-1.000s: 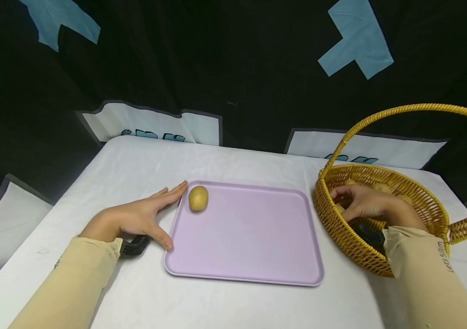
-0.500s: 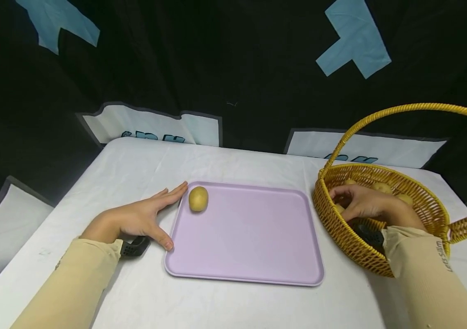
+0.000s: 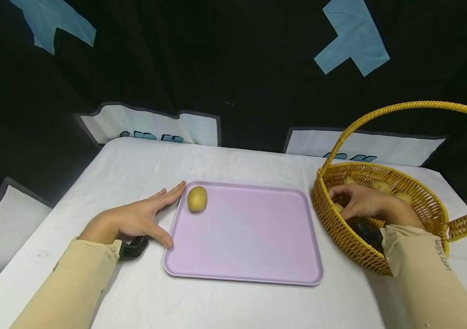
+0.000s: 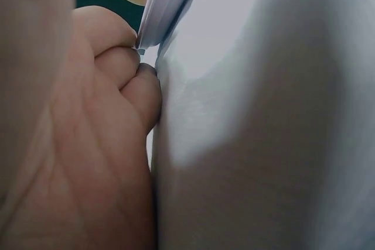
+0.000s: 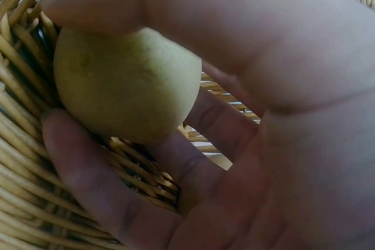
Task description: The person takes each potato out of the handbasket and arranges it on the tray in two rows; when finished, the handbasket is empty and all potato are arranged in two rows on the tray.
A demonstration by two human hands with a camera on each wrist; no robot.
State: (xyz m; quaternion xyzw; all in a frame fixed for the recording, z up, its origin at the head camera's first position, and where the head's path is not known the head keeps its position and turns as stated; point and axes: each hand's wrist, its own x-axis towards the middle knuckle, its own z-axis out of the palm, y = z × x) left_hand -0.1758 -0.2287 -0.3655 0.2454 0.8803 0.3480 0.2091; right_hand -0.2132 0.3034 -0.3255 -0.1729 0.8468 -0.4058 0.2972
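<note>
In the head view my left hand (image 3: 136, 219) rests on the table by the left edge of a lilac tray (image 3: 249, 237). Its thumb and fingers are spread, with the tips touching the tray's rim. One potato (image 3: 197, 198) lies in the tray's far left corner. My right hand (image 3: 362, 201) reaches down into a yellow wicker basket (image 3: 340, 237). The right wrist view has its thumb and fingers curled round a potato (image 5: 126, 86), close against the woven wall. Most of that potato is hidden by the hand in the head view.
More potatoes (image 3: 380, 186) lie in the basket behind my right hand. A tall arched handle (image 3: 418, 106) rises over the basket. White cloth (image 3: 233, 306) covers the table, and a black curtain (image 3: 217, 59) with blue patches hangs behind it.
</note>
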